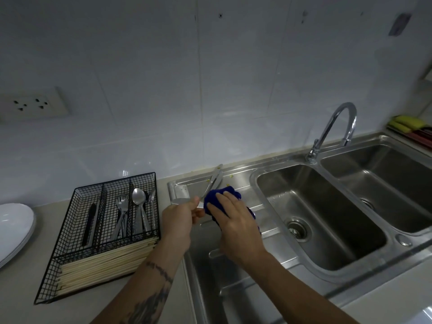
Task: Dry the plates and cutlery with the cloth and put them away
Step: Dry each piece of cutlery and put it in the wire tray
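My left hand [178,217] pinches a piece of steel cutlery [214,181] by one end above the sink's drainboard [236,267]; its far end points up and back toward the wall. My right hand [233,224] holds a dark blue cloth [221,195] wrapped around the middle of that cutlery. A black wire cutlery organiser [70,286] stands on the counter to the left, holding a spoon [138,197], forks [121,204], a dark-handled piece [90,220] and pale chopsticks [105,265]. White plates [14,228] are stacked at the far left edge.
A double steel sink [327,218] with a curved tap [336,127] fills the right side. Yellow-green sponges [405,122] lie at the far right by the wall. A wall socket [32,105] sits above the counter on the left.
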The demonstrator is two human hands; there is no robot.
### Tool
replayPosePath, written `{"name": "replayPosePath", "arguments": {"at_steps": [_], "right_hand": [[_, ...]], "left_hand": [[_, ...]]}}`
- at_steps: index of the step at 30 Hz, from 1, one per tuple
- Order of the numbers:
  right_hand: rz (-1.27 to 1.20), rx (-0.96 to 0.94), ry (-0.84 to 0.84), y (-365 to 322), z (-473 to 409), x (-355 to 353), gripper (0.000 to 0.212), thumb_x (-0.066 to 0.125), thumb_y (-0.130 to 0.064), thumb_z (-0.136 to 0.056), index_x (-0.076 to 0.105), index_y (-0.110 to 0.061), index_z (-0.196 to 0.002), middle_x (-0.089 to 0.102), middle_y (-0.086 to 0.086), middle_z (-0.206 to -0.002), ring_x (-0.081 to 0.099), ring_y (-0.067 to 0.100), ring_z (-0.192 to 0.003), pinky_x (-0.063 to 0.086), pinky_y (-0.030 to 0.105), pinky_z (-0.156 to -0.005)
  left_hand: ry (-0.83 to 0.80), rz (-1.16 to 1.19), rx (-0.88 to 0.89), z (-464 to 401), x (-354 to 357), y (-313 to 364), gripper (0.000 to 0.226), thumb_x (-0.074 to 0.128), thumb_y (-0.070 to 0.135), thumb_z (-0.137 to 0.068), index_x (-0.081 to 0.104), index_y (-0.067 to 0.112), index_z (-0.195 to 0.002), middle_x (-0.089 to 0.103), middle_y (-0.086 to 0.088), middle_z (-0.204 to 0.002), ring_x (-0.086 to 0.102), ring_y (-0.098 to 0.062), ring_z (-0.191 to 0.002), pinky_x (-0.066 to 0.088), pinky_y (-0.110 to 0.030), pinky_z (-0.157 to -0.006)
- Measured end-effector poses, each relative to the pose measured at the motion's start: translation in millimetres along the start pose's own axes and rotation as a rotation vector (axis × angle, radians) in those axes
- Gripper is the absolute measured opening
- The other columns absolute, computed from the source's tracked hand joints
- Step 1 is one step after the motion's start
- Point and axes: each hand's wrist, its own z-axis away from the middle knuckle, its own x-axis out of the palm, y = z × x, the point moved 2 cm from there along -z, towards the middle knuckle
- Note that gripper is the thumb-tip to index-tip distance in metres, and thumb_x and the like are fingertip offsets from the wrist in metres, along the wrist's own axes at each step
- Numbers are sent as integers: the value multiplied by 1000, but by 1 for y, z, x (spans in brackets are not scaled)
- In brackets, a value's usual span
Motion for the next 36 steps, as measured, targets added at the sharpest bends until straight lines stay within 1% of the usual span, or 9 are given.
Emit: {"name": "replayPosePath", "arguments": {"at_steps": [6,9,13,15,18,22,27,31,36], "right_hand": [[41,54,-84,28,-1,-2,74,80,3,-44,69,-11,-116,63,10,-125,61,34,-113,54,45,-93],[-4,59,-116,25,-9,2,71,82,-2,-53,66,-12,-122,59,8,-132,58,33,-116,51,40,-95],[-72,50,-153,8,-30,11,66,78,-10,-66,61,-15,-129,55,5,-137,53,30,-121,52,41,-93],[-110,26,-153,-4,-43,15,64,75,-6,-68,61,-16,-130,55,5,-136,55,29,-118,51,37,-92],[-192,71,-145,-19,-61,18,67,66,5,-69,59,-14,-133,54,7,-137,56,31,-113,45,31,-86],[-215,77,-158,-28,-80,34,71,62,9,-65,59,-16,-130,58,5,-126,59,27,-102,41,27,-77],[-266,76,-221,-27,-89,58,71,62,12,-60,62,-16,-125,62,4,-119,61,26,-99,53,37,-82],[-282,126,-247,-15,-90,67,70,63,15,-59,64,-16,-122,63,2,-118,59,21,-98,49,31,-83],[-289,229,-249,1,-93,64,68,60,17,-60,65,-16,-120,62,-3,-112,57,16,-98,39,13,-82]], "left_hand": [[79,-9,55,-5,-40,7,13,68,14,-90,68,4,-81,69,-6,-62,62,-17,-60,46,-26,-56],[122,5,77,-12,-67,20,14,66,19,-92,69,6,-88,69,-7,-71,62,-12,-57,49,-23,-53],[213,52,69,-26,-111,39,21,64,28,-95,70,9,-87,72,-10,-81,65,-20,-70,56,-37,-73],[272,37,95,-36,-139,52,25,62,29,-96,68,10,-81,69,-11,-77,62,-22,-68,54,-38,-72],[403,-91,186,-55,-188,77,36,65,36,-92,65,10,-67,62,-12,-65,55,-21,-57,47,-34,-61],[532,-282,259,-83,-236,107,39,61,40,-91,62,11,-65,62,-10,-65,57,-23,-60,49,-34,-62],[524,-536,251,-123,-253,118,37,53,39,-96,71,9,-84,66,-3,-70,61,-18,-63,46,-24,-58],[477,-735,206,-149,-253,101,51,46,40,-100,58,4,-65,57,-5,-61,51,-16,-56,36,-24,-51],[420,-911,155,-176,-252,65,59,40,49,-100,67,4,-73,68,-15,-80,65,-35,-82,49,-35,-78]]}}
